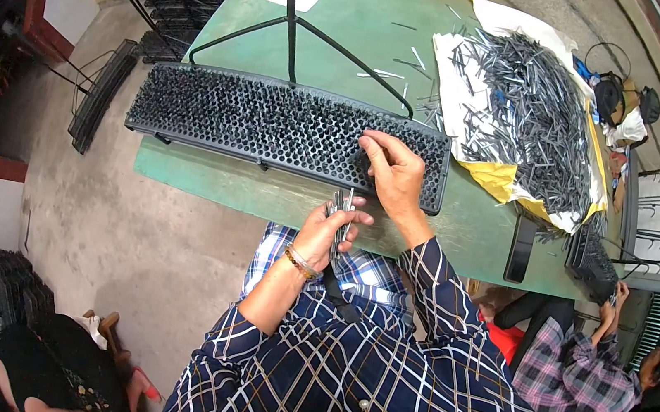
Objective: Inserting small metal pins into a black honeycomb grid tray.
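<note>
A long black rack (232, 122) with rows of small round holes lies across the green table, a black metal frame rising from its far side. Many holes hold short dark pieces, mostly toward the left and middle. My left hand (318, 234) is closed round a small bundle of thin grey sticks (339, 204) just in front of the rack's near edge. Over the right part of the rack, my right hand (400, 182) has thumb and forefinger pinched together close to the holes. Whatever is between those fingertips is too small to make out.
A big heap of thin dark sticks (530, 107) lies on a white and yellow sack at right, with loose ones beside it. A black phone (520, 248) rests on the green table (200, 181). At right a person (574, 376) handles another rack; more racks (102, 97) stand left.
</note>
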Demonstrator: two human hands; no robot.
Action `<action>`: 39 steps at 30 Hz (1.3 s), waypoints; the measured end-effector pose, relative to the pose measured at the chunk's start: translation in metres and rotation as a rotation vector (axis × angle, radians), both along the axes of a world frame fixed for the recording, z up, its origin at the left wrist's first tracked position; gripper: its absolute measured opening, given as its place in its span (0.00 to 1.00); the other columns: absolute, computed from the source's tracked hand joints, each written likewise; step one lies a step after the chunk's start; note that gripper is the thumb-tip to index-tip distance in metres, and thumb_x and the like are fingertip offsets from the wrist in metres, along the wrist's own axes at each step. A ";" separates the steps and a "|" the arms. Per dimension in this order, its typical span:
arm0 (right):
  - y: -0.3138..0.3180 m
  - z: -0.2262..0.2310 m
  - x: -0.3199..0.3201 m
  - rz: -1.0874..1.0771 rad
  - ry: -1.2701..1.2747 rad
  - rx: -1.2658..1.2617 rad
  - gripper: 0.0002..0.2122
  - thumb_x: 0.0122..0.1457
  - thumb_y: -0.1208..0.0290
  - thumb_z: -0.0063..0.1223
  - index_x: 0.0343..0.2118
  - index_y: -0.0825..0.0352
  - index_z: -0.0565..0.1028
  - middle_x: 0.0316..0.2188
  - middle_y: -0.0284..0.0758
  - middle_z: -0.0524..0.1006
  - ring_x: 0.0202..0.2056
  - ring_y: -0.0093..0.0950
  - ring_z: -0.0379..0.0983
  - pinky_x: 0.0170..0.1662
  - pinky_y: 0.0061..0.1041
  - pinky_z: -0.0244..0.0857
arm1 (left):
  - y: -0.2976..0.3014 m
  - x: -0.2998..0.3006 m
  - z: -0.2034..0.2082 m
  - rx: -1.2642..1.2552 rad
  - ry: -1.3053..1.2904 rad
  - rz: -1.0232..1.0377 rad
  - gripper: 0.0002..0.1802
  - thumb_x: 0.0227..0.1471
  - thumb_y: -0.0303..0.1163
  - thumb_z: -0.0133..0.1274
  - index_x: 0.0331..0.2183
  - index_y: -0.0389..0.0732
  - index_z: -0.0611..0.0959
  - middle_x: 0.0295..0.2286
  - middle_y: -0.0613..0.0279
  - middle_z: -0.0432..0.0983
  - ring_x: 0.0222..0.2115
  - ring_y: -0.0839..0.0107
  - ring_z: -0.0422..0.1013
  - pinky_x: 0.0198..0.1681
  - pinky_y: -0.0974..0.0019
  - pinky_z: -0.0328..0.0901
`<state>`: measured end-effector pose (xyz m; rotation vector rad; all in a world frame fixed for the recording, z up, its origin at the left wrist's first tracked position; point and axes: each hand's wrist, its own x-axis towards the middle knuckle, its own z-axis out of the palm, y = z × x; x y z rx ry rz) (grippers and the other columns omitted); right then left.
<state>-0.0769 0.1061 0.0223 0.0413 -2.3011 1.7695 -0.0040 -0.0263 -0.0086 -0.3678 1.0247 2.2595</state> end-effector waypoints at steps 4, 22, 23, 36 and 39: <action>0.001 -0.009 -0.003 0.033 0.311 0.248 0.06 0.53 0.75 0.56 0.33 0.68 0.79 0.28 0.34 0.78 0.22 0.21 0.71 0.23 0.18 0.64 | 0.001 0.000 0.006 0.012 -0.014 0.009 0.16 0.54 0.27 0.42 0.45 0.35 0.69 0.32 0.55 0.75 0.20 0.80 0.62 0.16 0.81 0.56; 0.019 0.018 0.025 0.370 -0.324 0.003 0.09 0.53 0.68 0.58 0.28 0.71 0.79 0.22 0.31 0.76 0.20 0.17 0.69 0.23 0.18 0.62 | -0.002 0.001 0.016 0.016 0.111 0.025 0.13 0.55 0.29 0.43 0.43 0.36 0.72 0.29 0.57 0.75 0.18 0.81 0.61 0.14 0.80 0.54; 0.019 0.023 0.024 0.326 -0.400 -0.084 0.09 0.53 0.69 0.58 0.28 0.70 0.79 0.21 0.29 0.76 0.20 0.15 0.67 0.22 0.16 0.61 | -0.003 0.001 0.016 0.018 0.105 0.020 0.13 0.56 0.30 0.43 0.43 0.36 0.72 0.29 0.57 0.75 0.19 0.81 0.61 0.14 0.81 0.54; -0.005 0.007 -0.002 0.100 0.251 0.240 0.06 0.53 0.75 0.56 0.31 0.70 0.78 0.25 0.36 0.76 0.24 0.22 0.71 0.26 0.20 0.63 | -0.003 0.003 0.006 -0.014 0.027 0.015 0.15 0.56 0.31 0.43 0.44 0.35 0.70 0.29 0.56 0.75 0.19 0.81 0.62 0.15 0.80 0.55; -0.003 0.007 -0.002 0.102 0.301 0.285 0.05 0.53 0.75 0.56 0.31 0.70 0.78 0.26 0.36 0.76 0.24 0.24 0.72 0.26 0.21 0.64 | -0.003 0.003 0.006 -0.013 0.017 0.018 0.15 0.56 0.31 0.42 0.45 0.35 0.70 0.29 0.56 0.75 0.19 0.81 0.61 0.15 0.80 0.56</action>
